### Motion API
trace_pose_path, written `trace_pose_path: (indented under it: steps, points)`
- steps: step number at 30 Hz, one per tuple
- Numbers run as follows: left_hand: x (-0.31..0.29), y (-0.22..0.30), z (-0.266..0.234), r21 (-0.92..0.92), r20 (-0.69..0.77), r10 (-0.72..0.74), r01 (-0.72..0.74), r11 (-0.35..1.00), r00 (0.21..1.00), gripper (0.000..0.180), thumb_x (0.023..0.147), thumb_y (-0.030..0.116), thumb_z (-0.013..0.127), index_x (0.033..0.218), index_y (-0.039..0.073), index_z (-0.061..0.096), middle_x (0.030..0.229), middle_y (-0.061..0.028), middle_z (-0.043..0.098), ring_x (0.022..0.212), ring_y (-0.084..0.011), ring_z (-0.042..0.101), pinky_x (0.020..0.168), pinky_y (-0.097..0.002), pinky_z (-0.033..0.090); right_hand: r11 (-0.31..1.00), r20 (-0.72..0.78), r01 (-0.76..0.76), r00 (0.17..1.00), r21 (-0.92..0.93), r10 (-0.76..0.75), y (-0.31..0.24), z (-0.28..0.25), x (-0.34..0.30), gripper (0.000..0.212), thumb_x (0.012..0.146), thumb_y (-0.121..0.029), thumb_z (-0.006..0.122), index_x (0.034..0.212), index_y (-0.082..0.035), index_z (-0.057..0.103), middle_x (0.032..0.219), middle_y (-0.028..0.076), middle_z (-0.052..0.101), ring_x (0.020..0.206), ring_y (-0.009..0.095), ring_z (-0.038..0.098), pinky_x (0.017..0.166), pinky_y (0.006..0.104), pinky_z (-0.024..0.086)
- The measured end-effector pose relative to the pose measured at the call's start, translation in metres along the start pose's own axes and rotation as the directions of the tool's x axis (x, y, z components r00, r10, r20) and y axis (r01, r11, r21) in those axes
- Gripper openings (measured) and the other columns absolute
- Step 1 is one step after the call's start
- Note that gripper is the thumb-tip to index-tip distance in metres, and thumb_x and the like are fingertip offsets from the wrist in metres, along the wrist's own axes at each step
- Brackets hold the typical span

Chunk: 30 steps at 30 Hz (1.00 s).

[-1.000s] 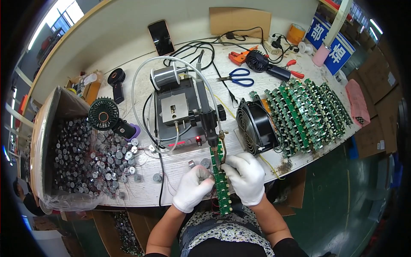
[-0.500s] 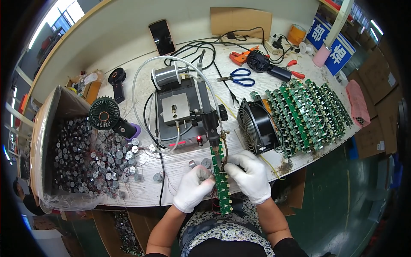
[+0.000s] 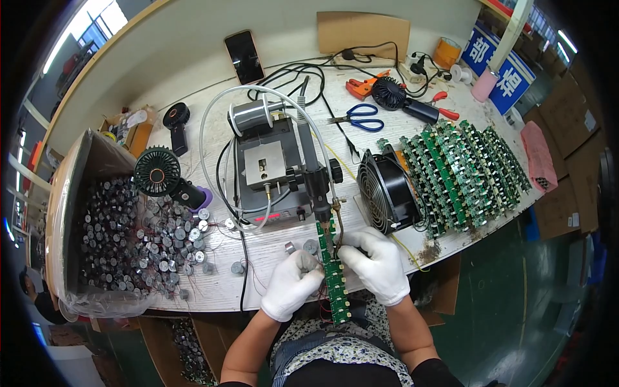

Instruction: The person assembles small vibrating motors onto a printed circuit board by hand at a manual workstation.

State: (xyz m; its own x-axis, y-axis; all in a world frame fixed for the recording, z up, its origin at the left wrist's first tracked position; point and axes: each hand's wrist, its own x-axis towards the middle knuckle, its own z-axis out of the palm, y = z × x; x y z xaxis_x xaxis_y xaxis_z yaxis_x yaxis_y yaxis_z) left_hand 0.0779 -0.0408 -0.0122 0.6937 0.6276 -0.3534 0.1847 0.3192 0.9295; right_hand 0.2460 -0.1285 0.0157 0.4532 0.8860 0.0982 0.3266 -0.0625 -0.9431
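A long green circuit board strip (image 3: pixel 336 290) runs under the soldering iron (image 3: pixel 319 187) and out past the table's front edge. My left hand (image 3: pixel 291 284), in a white glove, is closed with its fingertips at the strip's left edge. Thin red wires hang below those fingers. On the other side my right hand (image 3: pixel 377 264), gloved too, pinches close to the strip's right edge, beside the iron's tip and a bent brass-coloured tube (image 3: pixel 340 222). What lies between the fingertips of each hand is hidden. Small round metal motors (image 3: pixel 311 246) lie just beyond my left hand.
The solder feeder station (image 3: pixel 267 164) with its wire spool stands ahead. A square black fan (image 3: pixel 385 190) and stacked green boards (image 3: pixel 458 174) are at right. Leftward, a lined box (image 3: pixel 71 226) spills many motors. Blue-handled scissors (image 3: pixel 364 117), handheld fans and cables lie farther back.
Both hands stay at the strip almost unmoved; the right has shifted very slightly. A red light on the station's front, lit before, looks dark now.
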Motion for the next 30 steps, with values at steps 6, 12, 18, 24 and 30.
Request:
trace_pose_path:
  steps: [6, 12, 18, 24, 30]
  points:
    - [0.0006, -0.0014, 0.0005, -0.011, -0.001, 0.011, -0.011, 1.000, 1.000, 0.010, 0.082, 0.004, 0.062, 0.086, -0.001, 0.054, 0.078, -0.0011, 0.058, 0.068, -0.0060, 0.051, 0.060, -0.0216, 0.043, 0.999, -0.060, 0.041, 0.997, 0.023, -0.040, -0.0013, 0.0036, 0.0008, 0.014, 0.076, -0.004, 0.065, 0.086, 0.006, 0.066, 0.084, 0.012, 0.065, 0.078, 0.022, 0.063, 0.072, 0.0305, 0.049]
    - [0.0009, -0.0037, 0.0004, -0.064, -0.005, -0.016, 0.015, 0.998, 1.000, 0.009, 0.081, 0.004, 0.062, 0.085, 0.000, 0.054, 0.077, -0.0004, 0.058, 0.067, -0.0054, 0.050, 0.060, -0.0213, 0.042, 0.999, -0.080, 0.044, 0.996, 0.006, -0.044, 0.0012, 0.0067, 0.0008, 0.013, 0.075, -0.003, 0.065, 0.085, 0.005, 0.066, 0.084, 0.011, 0.065, 0.078, 0.021, 0.063, 0.072, 0.0300, 0.049]
    - [0.0008, -0.0041, -0.0003, -0.056, 0.003, -0.009, 0.009, 0.998, 1.000, 0.009, 0.081, 0.004, 0.062, 0.085, 0.000, 0.054, 0.077, -0.0002, 0.057, 0.067, -0.0053, 0.049, 0.060, -0.0213, 0.042, 0.997, -0.067, 0.076, 0.995, 0.015, -0.075, 0.0055, 0.0058, 0.0003, 0.012, 0.076, -0.004, 0.064, 0.084, 0.005, 0.065, 0.085, 0.011, 0.065, 0.078, 0.021, 0.063, 0.073, 0.0301, 0.049]
    - [-0.0003, 0.0005, 0.0009, -0.033, -0.003, -0.009, 0.009, 0.999, 1.000, 0.010, 0.081, 0.004, 0.062, 0.086, 0.000, 0.054, 0.078, -0.0007, 0.058, 0.068, -0.0056, 0.050, 0.060, -0.0215, 0.042, 0.999, -0.050, 0.052, 0.997, -0.001, -0.052, 0.0024, 0.0051, 0.0008, 0.012, 0.076, -0.005, 0.065, 0.082, 0.005, 0.065, 0.084, 0.012, 0.065, 0.079, 0.022, 0.063, 0.073, 0.0308, 0.049]
    - [-0.0003, 0.0006, 0.0007, -0.045, 0.007, -0.024, 0.024, 0.999, 1.000, 0.011, 0.082, 0.004, 0.061, 0.089, -0.001, 0.054, 0.079, -0.0014, 0.058, 0.068, -0.0059, 0.051, 0.060, -0.0215, 0.043, 0.996, -0.114, 0.089, 0.989, -0.018, -0.090, 0.0048, 0.0092, 0.0005, 0.010, 0.074, -0.002, 0.066, 0.081, 0.003, 0.066, 0.082, 0.012, 0.066, 0.076, 0.023, 0.063, 0.071, 0.0313, 0.049]
